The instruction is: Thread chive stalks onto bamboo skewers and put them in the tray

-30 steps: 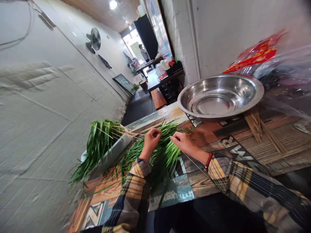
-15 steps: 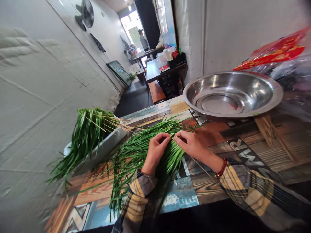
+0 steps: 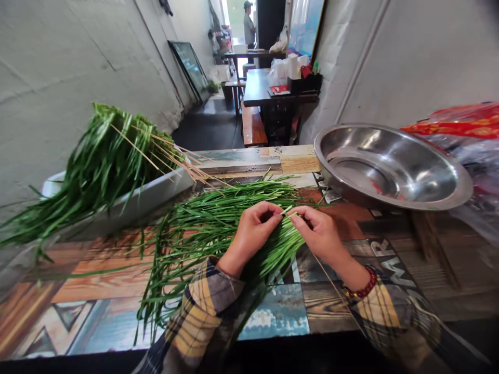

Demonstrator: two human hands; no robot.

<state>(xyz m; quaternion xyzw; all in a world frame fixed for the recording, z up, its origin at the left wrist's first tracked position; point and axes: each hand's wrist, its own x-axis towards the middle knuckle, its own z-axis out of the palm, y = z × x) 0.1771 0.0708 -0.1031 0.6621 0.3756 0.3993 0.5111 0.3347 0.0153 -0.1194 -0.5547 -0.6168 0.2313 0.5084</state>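
Observation:
Garlic chives (image 3: 210, 215) lie in a loose heap on the patterned wooden table, pale stem ends to the right. My left hand (image 3: 255, 231) is closed in a pinch on chive stems above the heap. Close beside it, my right hand (image 3: 322, 236) pinches at the same pale ends, fingertips almost meeting the left ones. A thin bamboo skewer (image 3: 326, 274) runs from under my right palm back past the wrist; its tip is hidden among fingers and stems.
At left, a white tray (image 3: 156, 188) holds skewered chives (image 3: 113, 156), their sticks (image 3: 167, 156) jutting right. A steel basin (image 3: 393, 166) stands at right, with more skewers (image 3: 432, 244) beneath its edge and plastic bags (image 3: 468, 130) behind. A person (image 3: 249, 26) stands far back.
The view has tilted and turned, so everything sits differently in the picture. Both hands stay pinched together over the chives, with pale stem ends now showing more between the fingertips.

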